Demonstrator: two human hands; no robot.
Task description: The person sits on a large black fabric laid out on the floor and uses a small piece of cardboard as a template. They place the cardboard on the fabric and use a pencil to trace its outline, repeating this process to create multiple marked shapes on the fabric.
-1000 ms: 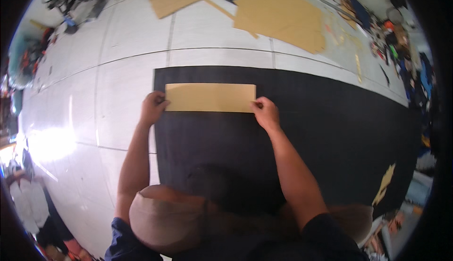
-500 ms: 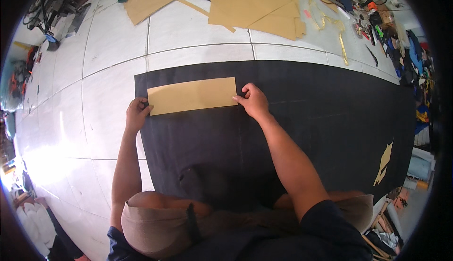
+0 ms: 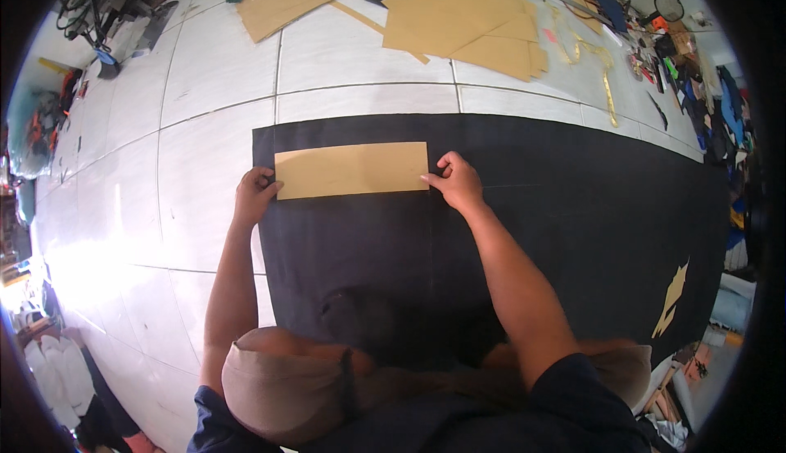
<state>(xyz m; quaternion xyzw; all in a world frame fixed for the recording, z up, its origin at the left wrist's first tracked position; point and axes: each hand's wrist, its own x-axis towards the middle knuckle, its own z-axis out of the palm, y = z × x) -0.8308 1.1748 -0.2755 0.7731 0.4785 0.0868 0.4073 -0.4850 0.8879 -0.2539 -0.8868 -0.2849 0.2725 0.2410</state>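
While reaching over a black sheet (image 3: 622,232), touching a tan card (image 3: 352,171) at 2 ends near the sheet's far left corner: with left hand (image 3: 255,195) at left end, unable to tell if pinching; with right hand (image 3: 461,185) at right end, parted between thumb and finger.

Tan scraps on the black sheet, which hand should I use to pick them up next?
Right, probably: your right hand, at the right end of the tan strip, is nearer the tan scraps; your left hand is at the opposite end, farther away.
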